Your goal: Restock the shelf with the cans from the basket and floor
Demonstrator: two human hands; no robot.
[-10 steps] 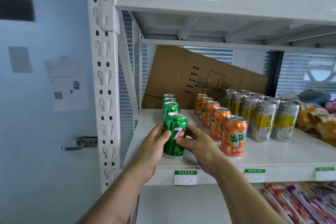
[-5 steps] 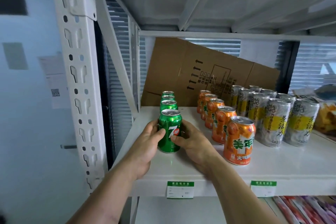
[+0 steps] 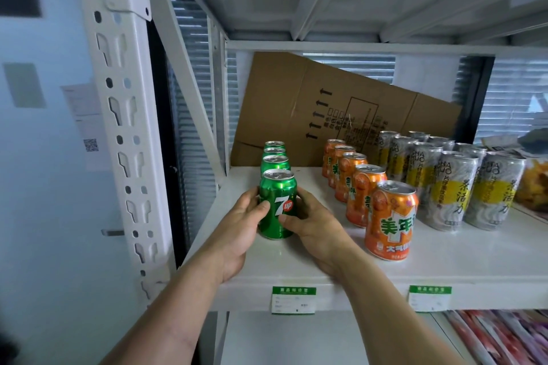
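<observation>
Fingers (image 3: 262, 207) round one green can (image 3: 277, 204) —

We cannot read the price labels (image 3: 293, 300) — print too small. The packets (image 3: 504, 335) below are blurred and cut off; the left hand (image 3: 237, 234) hides its fingertips behind the green can (image 3: 277, 204).

Left hand (image 3: 237, 225), right hand (image 3: 311, 225) grip front green can (image 3: 277, 204), upright on shelf (image 3: 444, 261).

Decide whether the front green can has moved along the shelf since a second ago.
Yes. The front green can slid back from the shelf edge, closing up to the green row.
</observation>
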